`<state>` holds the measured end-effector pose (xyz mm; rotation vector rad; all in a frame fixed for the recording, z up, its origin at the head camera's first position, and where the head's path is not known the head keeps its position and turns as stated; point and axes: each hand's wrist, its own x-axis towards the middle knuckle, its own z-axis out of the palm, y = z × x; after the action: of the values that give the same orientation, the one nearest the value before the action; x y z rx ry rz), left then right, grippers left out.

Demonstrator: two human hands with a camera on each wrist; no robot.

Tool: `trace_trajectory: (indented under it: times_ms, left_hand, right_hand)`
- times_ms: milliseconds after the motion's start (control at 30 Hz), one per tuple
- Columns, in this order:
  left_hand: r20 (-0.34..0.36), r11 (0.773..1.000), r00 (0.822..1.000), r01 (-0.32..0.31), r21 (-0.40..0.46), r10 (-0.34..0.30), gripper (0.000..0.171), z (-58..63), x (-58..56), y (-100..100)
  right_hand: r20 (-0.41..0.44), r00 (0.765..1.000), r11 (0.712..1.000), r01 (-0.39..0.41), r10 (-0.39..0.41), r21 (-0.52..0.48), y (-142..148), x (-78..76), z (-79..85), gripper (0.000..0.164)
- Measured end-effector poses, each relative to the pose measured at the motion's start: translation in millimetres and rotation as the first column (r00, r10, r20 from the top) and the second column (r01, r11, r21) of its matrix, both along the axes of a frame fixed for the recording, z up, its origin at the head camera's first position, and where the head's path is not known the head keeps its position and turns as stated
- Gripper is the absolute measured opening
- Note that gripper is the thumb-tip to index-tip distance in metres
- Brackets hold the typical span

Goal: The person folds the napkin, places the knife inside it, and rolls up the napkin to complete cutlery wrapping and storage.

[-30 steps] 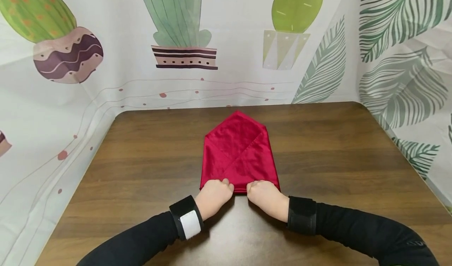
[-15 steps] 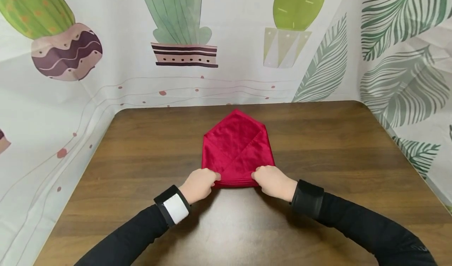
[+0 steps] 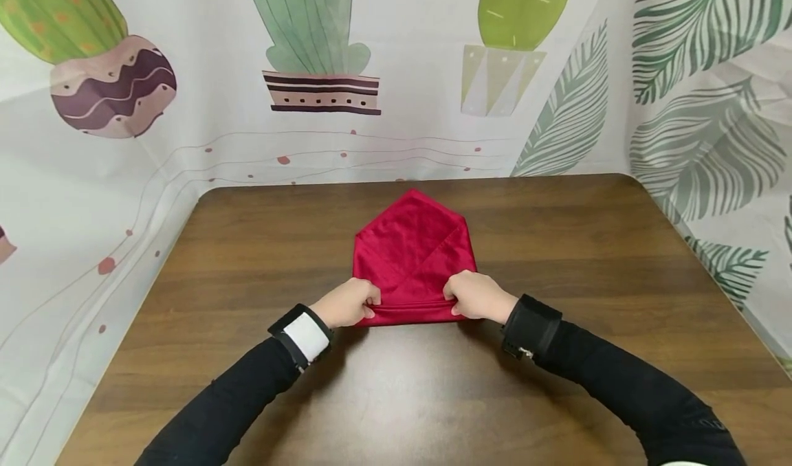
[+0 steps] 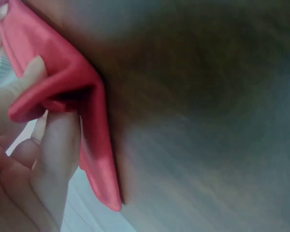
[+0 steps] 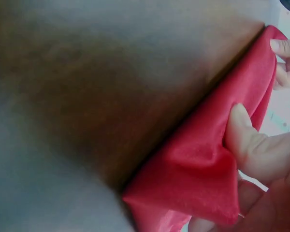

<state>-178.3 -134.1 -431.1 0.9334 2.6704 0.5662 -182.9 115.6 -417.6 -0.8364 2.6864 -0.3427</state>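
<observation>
A red satin cloth [image 3: 414,246], folded to a point at the far end, lies at the middle of the table. Along its near edge runs a narrow folded band [image 3: 411,313]. My left hand [image 3: 346,302] pinches the near left part of that band between thumb and fingers. At the near right, my right hand [image 3: 479,295] pinches the band likewise. In the left wrist view the cloth [image 4: 99,159] bulges between thumb and finger, with a dark hollow under the fold. The right wrist view shows the thumb [image 5: 241,125] on top of the cloth [image 5: 198,159], fingers partly hidden behind it.
The brown wooden table [image 3: 588,260] has rounded far corners. Behind it hangs a white curtain [image 3: 421,53] printed with cacti and leaves. Both wrists wear black straps, the left wrist's strap [image 3: 300,335] bearing a white patch.
Both hands have moved apart and slightly away from me, from the middle of the near edge toward its corners. The near edge of the cloth has turned up and shifted a little farther off.
</observation>
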Motion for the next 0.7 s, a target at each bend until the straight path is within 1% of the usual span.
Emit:
trace_trajectory:
  times_ms: [67, 133, 167, 200, 233, 267, 300, 333, 367, 400, 433, 467, 500, 533, 567, 600, 633, 700]
  left_hand:
    - [0.006, 0.999, 0.999, -0.042, -0.033, 0.042, 0.011, 1.5, -1.7, -2]
    - [-0.02, 0.995, 0.998, -0.067, -0.069, 0.065, 0.014, 1.7, -2.6, -4]
    - [-0.045, 0.994, 0.997, -0.067, -0.088, 0.063, 0.016, 1.4, -2.6, -5]
    - [-0.084, 0.993, 0.996, -0.05, -0.105, 0.041, 0.018, 0.5, -2.3, -6]
    - [-0.126, 0.993, 0.992, -0.021, -0.115, 0.007, 0.02, -0.6, -1.5, -7]
    - [-0.172, 0.991, 0.984, 0.019, -0.129, -0.041, 0.022, -1.4, -0.4, -8]
    - [-0.219, 0.987, 0.971, 0.068, -0.144, -0.099, 0.022, -2.0, 1.3, -8]
    - [-0.275, 0.979, 0.948, 0.116, -0.167, -0.16, 0.022, -2.2, 3.2, -8]
    - [-0.334, 0.967, 0.916, 0.16, -0.2, -0.221, 0.021, -1.9, 5.3, -8]
    - [-0.391, 0.953, 0.879, 0.189, -0.238, -0.273, 0.02, -1.1, 7.7, -7]
    - [-0.442, 0.938, 0.841, 0.203, -0.28, -0.313, 0.018, 0.1, 10.3, -7]
    - [-0.486, 0.925, 0.803, 0.202, -0.322, -0.345, 0.017, 1.4, 12.9, -6]
    - [-0.522, 0.913, 0.771, 0.19, -0.36, -0.366, 0.016, 2.6, 15.4, -6]
    - [-0.55, 0.903, 0.742, 0.177, -0.391, -0.384, 0.016, 3.4, 17.8, -5]
    - [-0.569, 0.894, 0.721, 0.163, -0.416, -0.396, 0.016, 3.8, 20.1, -5]
    - [-0.583, 0.888, 0.703, 0.155, -0.433, -0.407, 0.015, 3.9, 22.6, -5]
    - [-0.597, 0.885, 0.688, 0.15, -0.44, -0.413, 0.015, 3.6, 24.9, -5]
    - [-0.619, 0.883, 0.663, 0.144, -0.446, -0.421, 0.016, 2.3, 28.6, -5]
  right_hand:
    - [0.017, 1.0, 1.0, 0.005, -0.005, 0.01, 1, -3.5, -0.6, 0.01]
    - [-0.009, 1.0, 1.0, 0.0, 0.0, 0.018, 2, -5.5, -1.3, 0.016]
    - [-0.033, 0.999, 1.0, 0.002, -0.002, 0.016, 3, -5.2, -1.2, 0.019]
    - [-0.066, 0.998, 1.0, -0.003, 0.004, 0.013, 3, -4.1, -1.5, 0.022]
    - [-0.106, 0.994, 1.0, -0.013, 0.014, 0.012, 2, -2.1, -1.6, 0.025]
    - [-0.156, 0.987, 0.999, -0.033, 0.035, 0.017, 2, 0.6, -2.4, 0.026]
    - [-0.207, 0.976, 0.998, -0.056, 0.061, 0.028, 2, 4.0, -3.3, 0.026]
    - [-0.259, 0.962, 0.996, -0.082, 0.091, 0.044, 2, 8.0, -4.2, 0.025]
    - [-0.312, 0.942, 0.992, -0.108, 0.124, 0.069, 1, 12.3, -5.1, 0.022]
    - [-0.365, 0.917, 0.986, -0.136, 0.163, 0.097, 0, 16.8, -6.1, 0.019]
    - [-0.417, 0.888, 0.98, -0.155, 0.194, 0.126, 0, 21.1, -6.6, 0.017]
    - [-0.463, 0.858, 0.973, -0.168, 0.222, 0.157, -1, 24.9, -7.2, 0.015]
    - [-0.502, 0.829, 0.967, -0.175, 0.246, 0.184, -1, 28.4, -7.5, 0.013]
    - [-0.537, 0.8, 0.961, -0.181, 0.268, 0.21, -1, 31.6, -7.8, 0.013]
    - [-0.565, 0.772, 0.954, -0.188, 0.292, 0.236, 0, 34.3, -8.2, 0.013]
    - [-0.584, 0.748, 0.946, -0.197, 0.315, 0.258, 1, 36.7, -8.7, 0.013]
    - [-0.599, 0.726, 0.938, -0.206, 0.338, 0.28, 2, 38.7, -9.3, 0.014]
    - [-0.615, 0.685, 0.917, -0.234, 0.39, 0.321, 4, 42.0, -11.4, 0.012]
